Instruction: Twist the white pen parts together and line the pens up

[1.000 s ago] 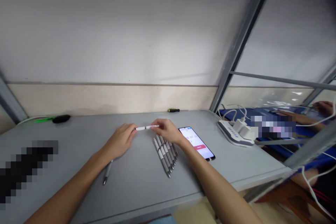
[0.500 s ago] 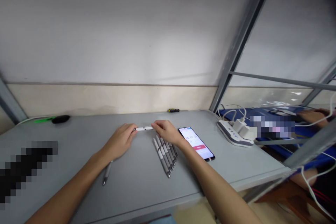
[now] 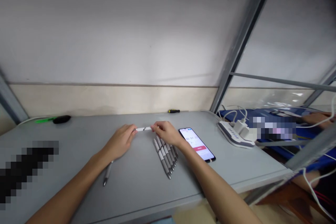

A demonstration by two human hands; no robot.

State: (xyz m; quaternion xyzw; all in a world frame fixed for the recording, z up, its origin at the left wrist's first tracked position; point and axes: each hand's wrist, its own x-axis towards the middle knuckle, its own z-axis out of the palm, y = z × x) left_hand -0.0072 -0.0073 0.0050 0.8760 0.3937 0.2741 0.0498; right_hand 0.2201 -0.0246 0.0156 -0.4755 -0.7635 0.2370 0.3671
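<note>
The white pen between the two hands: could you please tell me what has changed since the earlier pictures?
The right hand has shifted its hold slightly: its fingers now cover the right end of the white pen, more of which showed a second ago. The pen's dark marking now looks slanted. Neither hand let go; the left hand, row of pens, single pen and phone stay as they were.

Pens (image 3: 164,156), phone (image 3: 194,140) on grey desk (image 3: 133,182)

Left hand (image 3: 123,141) and right hand (image 3: 167,133) pinch opposite ends of the white pen (image 3: 143,129); both forearms (image 3: 216,185) angle inward toward it.
</note>
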